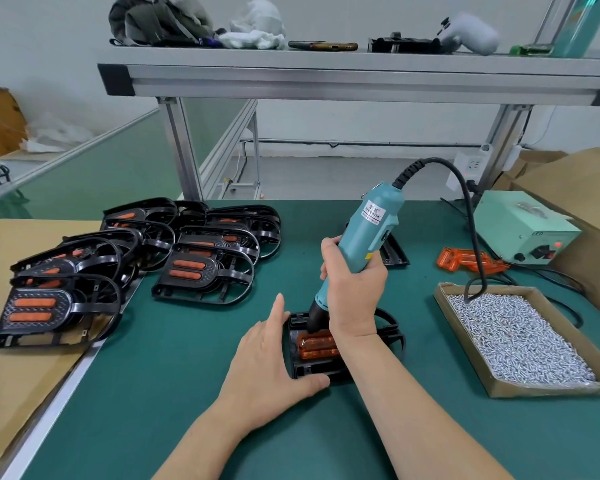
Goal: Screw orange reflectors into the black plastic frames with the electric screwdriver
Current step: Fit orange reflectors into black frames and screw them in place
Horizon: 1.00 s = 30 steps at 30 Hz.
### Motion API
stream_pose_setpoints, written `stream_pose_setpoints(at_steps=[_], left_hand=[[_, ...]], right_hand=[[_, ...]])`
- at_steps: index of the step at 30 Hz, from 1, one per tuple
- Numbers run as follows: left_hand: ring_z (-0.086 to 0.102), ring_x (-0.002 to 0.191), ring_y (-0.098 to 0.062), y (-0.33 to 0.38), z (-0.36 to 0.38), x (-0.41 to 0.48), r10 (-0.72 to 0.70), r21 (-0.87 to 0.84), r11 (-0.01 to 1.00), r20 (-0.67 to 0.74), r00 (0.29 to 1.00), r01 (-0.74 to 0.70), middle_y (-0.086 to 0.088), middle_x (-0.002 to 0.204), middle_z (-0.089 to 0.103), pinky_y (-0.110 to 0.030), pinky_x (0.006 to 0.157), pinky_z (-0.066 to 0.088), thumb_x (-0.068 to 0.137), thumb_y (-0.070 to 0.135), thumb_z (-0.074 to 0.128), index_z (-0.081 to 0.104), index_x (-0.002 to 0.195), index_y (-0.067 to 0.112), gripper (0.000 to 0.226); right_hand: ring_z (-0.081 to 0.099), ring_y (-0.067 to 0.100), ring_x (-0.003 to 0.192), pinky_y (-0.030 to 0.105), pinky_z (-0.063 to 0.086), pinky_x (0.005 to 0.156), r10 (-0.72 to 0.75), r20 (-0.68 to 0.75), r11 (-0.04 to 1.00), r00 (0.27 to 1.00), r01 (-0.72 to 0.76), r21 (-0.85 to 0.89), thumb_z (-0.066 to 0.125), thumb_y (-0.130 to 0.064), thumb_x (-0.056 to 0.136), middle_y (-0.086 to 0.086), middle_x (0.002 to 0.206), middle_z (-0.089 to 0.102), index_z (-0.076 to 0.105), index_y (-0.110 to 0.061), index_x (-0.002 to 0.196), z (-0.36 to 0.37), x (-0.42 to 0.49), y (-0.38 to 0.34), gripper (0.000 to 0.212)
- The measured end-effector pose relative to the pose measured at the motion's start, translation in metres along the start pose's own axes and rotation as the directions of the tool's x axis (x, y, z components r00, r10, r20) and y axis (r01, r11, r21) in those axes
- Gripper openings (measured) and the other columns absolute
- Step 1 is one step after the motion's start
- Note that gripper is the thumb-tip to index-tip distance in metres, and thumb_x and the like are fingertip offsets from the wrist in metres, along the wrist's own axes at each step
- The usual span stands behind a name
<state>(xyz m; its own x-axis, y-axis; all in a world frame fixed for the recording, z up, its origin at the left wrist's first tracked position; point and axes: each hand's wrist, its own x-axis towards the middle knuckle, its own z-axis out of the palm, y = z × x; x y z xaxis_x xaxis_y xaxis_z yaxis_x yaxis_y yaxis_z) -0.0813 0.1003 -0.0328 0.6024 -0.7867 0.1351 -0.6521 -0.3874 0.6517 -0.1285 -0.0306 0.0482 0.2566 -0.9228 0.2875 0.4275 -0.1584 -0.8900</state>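
— What's the room like?
— Pale walls. The bench [187,393] wears a smooth, matte, dark green mat. An aluminium-profile shelf [326,69] spans its far edge, and a brown cardboard sheet [14,271] overlaps its left edge.

— And the piece you're on?
— The black plastic frame [312,374] lies near the front edge, about the middle. It is ribbed, with a rounded loop on its right. The orange reflector [314,346], glossy and translucent, sits inside it.

— Your hands?
— My left fingers [278,306] lie straight against the frame's left side, thumb along its near edge, holding nothing. My right fingers [374,271] are curled tight around the teal electric screwdriver [364,237]. It leans, its black nose down on the reflector's far left corner.

— Around you?
— A pile of black frames [201,268] with orange inserts sits toward the left edge. A shallow cardboard tray [465,344] heaped with small silvery screws [520,341] lies toward the right edge. Beyond it are loose reflectors [465,259] and a pale green power box [523,230].
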Motion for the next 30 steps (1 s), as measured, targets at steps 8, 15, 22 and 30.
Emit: stream_pose_setpoints(at_steps=[8,15,22,30], left_hand=[[0.033,0.133,-0.005,-0.001,0.000,0.001,-0.012,-0.023,1.000,-0.019,1.000,0.011,0.026,0.146,0.036,-0.024,0.109,0.030,0.050,0.080,0.067,-0.013,0.155,0.037,0.138],[0.033,0.136,-0.007,0.001,0.001,0.000,-0.020,-0.022,1.000,-0.009,1.000,0.020,0.025,0.148,0.036,-0.026,0.111,0.030,0.050,0.080,0.068,-0.013,0.154,0.036,0.139],[0.033,0.133,-0.004,0.000,-0.001,-0.001,-0.023,-0.018,1.000,0.000,1.000,0.023,0.028,0.146,0.035,-0.021,0.106,0.029,0.051,0.078,0.068,-0.013,0.154,0.037,0.137],[0.035,0.132,-0.003,-0.002,-0.002,-0.002,-0.005,-0.018,1.000,-0.007,1.000,0.005,0.027,0.146,0.037,-0.023,0.108,0.032,0.053,0.077,0.068,-0.014,0.154,0.039,0.136]], right_hand=[[0.049,0.017,0.051,0.027,0.045,0.052,-0.025,0.056,0.997,0.998,0.029,-0.074,0.071,-0.030,0.077,-0.003,0.056,0.053,0.053,-0.018,0.072,0.000,-0.005,0.010,0.021],[0.048,0.016,0.052,0.025,0.046,0.053,-0.015,0.079,0.998,0.997,0.020,-0.066,0.071,-0.024,0.079,-0.001,0.057,0.053,0.055,-0.017,0.074,-0.002,-0.007,0.007,0.018],[0.051,0.014,0.052,0.020,0.047,0.056,-0.056,0.073,0.998,0.996,0.054,0.034,0.073,-0.023,0.085,-0.002,0.061,0.055,0.059,-0.027,0.079,-0.006,-0.001,-0.012,0.017],[0.052,0.009,0.049,0.021,0.046,0.051,0.115,-0.205,0.992,0.972,-0.101,0.076,0.070,-0.036,0.091,-0.008,0.055,0.056,0.051,-0.022,0.095,-0.054,0.048,-0.022,0.023]])
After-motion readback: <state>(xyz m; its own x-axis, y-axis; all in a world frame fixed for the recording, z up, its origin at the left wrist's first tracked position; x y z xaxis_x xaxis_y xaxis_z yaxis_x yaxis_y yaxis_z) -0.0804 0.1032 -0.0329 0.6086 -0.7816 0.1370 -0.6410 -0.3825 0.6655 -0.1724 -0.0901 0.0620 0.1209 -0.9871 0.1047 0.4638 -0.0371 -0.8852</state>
